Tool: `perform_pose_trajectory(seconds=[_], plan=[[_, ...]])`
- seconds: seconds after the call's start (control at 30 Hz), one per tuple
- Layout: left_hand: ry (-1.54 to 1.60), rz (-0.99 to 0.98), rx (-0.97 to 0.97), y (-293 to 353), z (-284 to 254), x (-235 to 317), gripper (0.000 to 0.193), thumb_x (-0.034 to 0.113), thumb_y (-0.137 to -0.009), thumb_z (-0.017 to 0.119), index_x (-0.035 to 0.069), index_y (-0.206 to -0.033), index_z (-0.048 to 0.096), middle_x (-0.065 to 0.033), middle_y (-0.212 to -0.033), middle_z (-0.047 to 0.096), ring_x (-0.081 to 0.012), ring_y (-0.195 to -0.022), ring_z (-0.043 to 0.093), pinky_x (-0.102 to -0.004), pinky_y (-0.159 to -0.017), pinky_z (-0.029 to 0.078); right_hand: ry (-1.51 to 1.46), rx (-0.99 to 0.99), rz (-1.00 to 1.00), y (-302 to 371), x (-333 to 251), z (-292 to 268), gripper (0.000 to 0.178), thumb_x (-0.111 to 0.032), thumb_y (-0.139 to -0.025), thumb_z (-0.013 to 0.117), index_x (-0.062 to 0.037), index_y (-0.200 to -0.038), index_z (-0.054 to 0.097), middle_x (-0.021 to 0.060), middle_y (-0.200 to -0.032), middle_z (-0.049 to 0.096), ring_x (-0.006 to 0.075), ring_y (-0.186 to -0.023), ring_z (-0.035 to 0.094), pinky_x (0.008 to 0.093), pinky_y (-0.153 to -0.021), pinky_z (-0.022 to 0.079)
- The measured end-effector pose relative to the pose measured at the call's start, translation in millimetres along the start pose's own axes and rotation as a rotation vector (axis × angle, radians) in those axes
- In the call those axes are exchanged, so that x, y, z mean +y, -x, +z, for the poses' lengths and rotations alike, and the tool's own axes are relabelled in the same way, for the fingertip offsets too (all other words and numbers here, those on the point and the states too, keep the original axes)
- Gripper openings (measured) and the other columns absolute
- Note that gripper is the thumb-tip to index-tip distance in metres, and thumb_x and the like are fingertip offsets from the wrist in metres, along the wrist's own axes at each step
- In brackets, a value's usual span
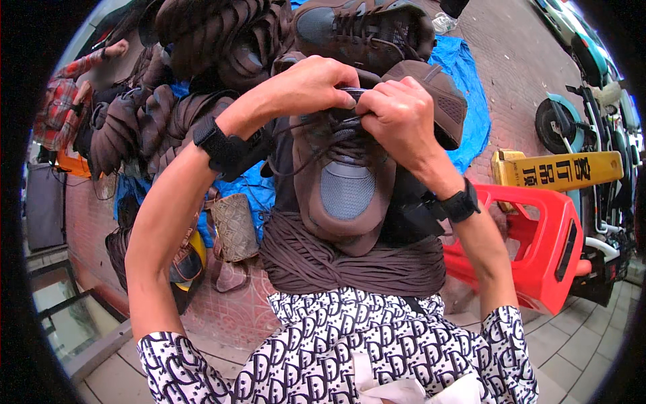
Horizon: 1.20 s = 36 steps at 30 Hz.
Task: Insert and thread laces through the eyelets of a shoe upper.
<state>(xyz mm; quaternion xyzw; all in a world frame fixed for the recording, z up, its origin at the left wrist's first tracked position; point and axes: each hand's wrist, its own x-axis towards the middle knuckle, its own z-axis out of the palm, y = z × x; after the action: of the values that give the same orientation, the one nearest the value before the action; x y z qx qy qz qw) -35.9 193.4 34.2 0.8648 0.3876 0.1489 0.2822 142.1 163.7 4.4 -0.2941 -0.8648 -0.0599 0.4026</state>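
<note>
A brown sneaker [348, 192] with a grey mesh toe rests upright before me, its toe pointing at my body. Dark laces [346, 147] run loosely across its front, and some strands hang out to the left. My left hand [313, 86] pinches at the top of the sneaker's tongue. Close beside it, my right hand [400, 118] is closed at the same spot, thumb and finger together. Whether a lace end is also between the fingers is hidden. Under the toe, a thick bundle of brown shoelaces [350, 266] lies across my lap.
Another brown sneaker [363, 34] lies beyond my hands. Heaps of brown shoes [222, 40] cover a blue tarp [464, 94]. A red plastic stool [555, 262] and a yellow box [562, 168] stand right, near parked scooters [562, 124]. A person in a checked shirt [60, 111] is far left.
</note>
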Motion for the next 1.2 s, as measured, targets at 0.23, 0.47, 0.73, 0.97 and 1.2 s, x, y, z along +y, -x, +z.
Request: perform_pose_trajectory(seconds=[0.23,0.47,0.73,0.97,1.2], plan=[[-0.449,0.349,0.434,19.6,14.2,27.9,0.027,0.013,-0.070,0.063,0.004,-0.094,0.056,-0.0084,-0.089,0.058,-0.0255,-0.088,0.054,-0.0336,-0.077,0.043,0.045,-0.028,-0.110,-15.7,19.9,-64.9,0.008,-0.007,-0.055,0.061,-0.0112,-0.057,0.054,0.0024,-0.057,0.054,0.0187,-0.056,0.055,0.0317,-0.055,0.040],[0.356,-0.008,0.274,19.7,15.2,41.2,0.011,0.011,-0.083,0.051,0.002,-0.082,0.059,-0.0046,-0.076,0.059,-0.0104,-0.074,0.054,-0.0233,-0.072,0.042,-0.281,-0.032,0.233,5.4,9.2,-61.8,0.005,-0.007,-0.062,0.064,-0.0063,-0.067,0.062,0.0051,-0.064,0.060,0.0177,-0.060,0.059,0.0277,-0.057,0.045],[-0.497,-0.156,0.167,-3.8,18.8,70.3,0.017,0.016,-0.076,0.053,0.002,-0.079,0.063,-0.0197,-0.073,0.060,-0.0349,-0.072,0.059,-0.0428,-0.065,0.047,-0.647,-0.246,0.912,47.4,0.9,-40.2,0.015,-0.018,-0.070,0.063,-0.0042,-0.077,0.066,0.0097,-0.068,0.063,0.0179,-0.057,0.060,0.0289,-0.052,0.046],[-0.258,-0.162,0.015,-8.1,21.3,49.3,0.020,0.013,-0.073,0.054,0.000,-0.087,0.061,-0.0215,-0.077,0.059,-0.0358,-0.074,0.059,-0.0392,-0.066,0.047,-0.239,-0.226,0.479,54.7,8.5,-20.6,0.022,-0.027,-0.069,0.060,-0.0073,-0.061,0.059,0.0108,-0.061,0.057,0.0279,-0.059,0.058,0.0383,-0.053,0.046],[-0.161,-0.099,0.170,-0.4,29.2,50.6,0.017,0.006,-0.075,0.053,-0.001,-0.089,0.059,-0.0156,-0.066,0.058,-0.0242,-0.057,0.059,-0.0331,-0.053,0.046,-0.276,-0.119,0.441,52.2,5.2,-18.4,0.021,-0.026,-0.068,0.059,-0.0070,-0.059,0.057,0.0112,-0.060,0.057,0.0291,-0.058,0.058,0.0393,-0.053,0.047]])
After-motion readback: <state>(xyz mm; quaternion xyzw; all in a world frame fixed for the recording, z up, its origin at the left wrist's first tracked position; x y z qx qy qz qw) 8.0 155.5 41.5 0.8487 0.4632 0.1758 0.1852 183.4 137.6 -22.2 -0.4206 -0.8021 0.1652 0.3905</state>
